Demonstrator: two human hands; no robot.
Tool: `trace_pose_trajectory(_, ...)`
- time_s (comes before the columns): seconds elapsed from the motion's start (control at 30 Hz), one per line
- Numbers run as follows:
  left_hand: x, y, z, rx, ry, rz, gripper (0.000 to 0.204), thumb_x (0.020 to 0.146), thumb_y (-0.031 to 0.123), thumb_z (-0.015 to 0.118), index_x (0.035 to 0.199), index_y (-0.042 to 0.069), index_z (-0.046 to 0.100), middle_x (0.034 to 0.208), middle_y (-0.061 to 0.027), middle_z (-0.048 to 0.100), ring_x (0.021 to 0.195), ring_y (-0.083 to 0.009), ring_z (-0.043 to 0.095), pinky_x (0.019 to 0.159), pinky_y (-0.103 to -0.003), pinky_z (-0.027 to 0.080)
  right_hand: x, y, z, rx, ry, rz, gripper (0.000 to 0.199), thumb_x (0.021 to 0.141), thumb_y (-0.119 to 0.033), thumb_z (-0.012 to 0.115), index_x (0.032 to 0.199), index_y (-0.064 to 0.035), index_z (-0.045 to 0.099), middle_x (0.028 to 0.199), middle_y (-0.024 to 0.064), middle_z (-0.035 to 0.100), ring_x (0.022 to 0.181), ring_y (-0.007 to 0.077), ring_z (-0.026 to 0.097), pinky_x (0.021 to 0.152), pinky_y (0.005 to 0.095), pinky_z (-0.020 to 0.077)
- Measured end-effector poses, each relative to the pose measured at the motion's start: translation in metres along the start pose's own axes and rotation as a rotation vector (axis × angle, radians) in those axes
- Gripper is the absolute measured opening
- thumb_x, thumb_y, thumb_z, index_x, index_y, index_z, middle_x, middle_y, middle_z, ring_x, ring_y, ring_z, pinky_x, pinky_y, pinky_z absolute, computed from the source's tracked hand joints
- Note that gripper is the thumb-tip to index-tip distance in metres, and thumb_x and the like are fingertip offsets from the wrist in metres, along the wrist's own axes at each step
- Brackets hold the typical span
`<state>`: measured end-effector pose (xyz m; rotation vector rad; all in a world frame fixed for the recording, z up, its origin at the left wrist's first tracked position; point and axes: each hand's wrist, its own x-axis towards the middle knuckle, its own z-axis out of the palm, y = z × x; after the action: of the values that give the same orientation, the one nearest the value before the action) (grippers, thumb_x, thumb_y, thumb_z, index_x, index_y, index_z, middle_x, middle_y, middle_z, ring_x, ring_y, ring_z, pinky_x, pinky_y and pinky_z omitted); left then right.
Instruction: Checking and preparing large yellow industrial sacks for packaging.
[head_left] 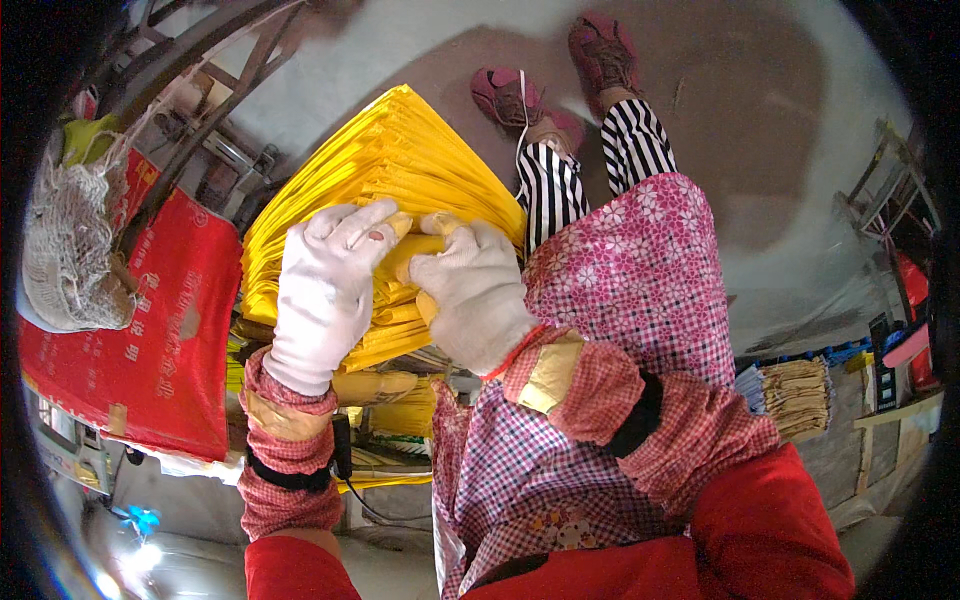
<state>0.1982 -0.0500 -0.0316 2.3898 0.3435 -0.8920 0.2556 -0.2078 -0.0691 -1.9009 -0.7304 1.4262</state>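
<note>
A thick stack of yellow folded sheets [390, 150], perhaps bags, fans out in front of me, its many thin edges showing. My left hand [325, 285], in a white glove, lies over the stack's left part with its fingers curled onto the yellow material. Close beside it, my right hand [475, 290], in a greyish-white glove, bends its fingers in toward the left fingertips. Both gloves have yellowish fingertips. A fold of yellow material shows between the two hands, and both seem to pinch it. Their thumbs are partly hidden.
A red printed sheet [185, 340] hangs at the left beneath a whitish mesh sack [75, 245]. More yellow bundles [400, 410] lie below the stack. At the right are a tan folded bundle [795, 398] and a metal frame [890, 185]. My checked apron [640, 270] covers my lap.
</note>
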Motion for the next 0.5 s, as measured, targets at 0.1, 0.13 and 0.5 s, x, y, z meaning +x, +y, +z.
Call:
trace_pose_trajectory(0.1,-0.003,0.0,0.001,-0.027,-0.022,0.019,0.037,0.068,-0.007,0.051,0.099,0.008,0.064,0.103,-0.007,0.062,0.098,-0.0291,0.056,0.087,-0.039,0.044,0.002,0.002,-0.003,0.049,0.011,0.033,0.014,0.072,-0.012,0.058,0.082,-0.0128,0.069,0.124,0.0177,0.053,0.104,0.0366,0.05,0.091,0.0447,0.0388)
trace_pose_trajectory(0.13,-0.005,-0.001,0.002,-0.06,-0.047,0.019,0.037,0.066,-0.007,0.051,0.097,0.008,0.064,0.1,-0.007,0.062,0.097,-0.0291,0.056,0.086,-0.039,0.044,0.004,0.003,-0.003,0.053,0.012,0.031,0.014,0.072,-0.012,0.058,0.082,-0.0128,0.069,0.124,0.0177,0.053,0.104,0.0366,0.05,0.091,0.0447,0.0388)
trace_pose_trajectory(0.5,-0.022,-0.008,0.005,-0.204,-0.11,-0.047,0.034,0.079,-0.007,0.048,0.106,0.007,0.062,0.103,-0.0117,0.061,0.101,-0.0279,0.056,0.089,-0.037,0.043,0.001,0.021,0.007,0.233,-0.136,-0.064,0.021,0.071,-0.012,0.061,0.091,-0.0105,0.067,0.112,0.015,0.057,0.105,0.0356,0.051,0.092,0.044,0.0394)
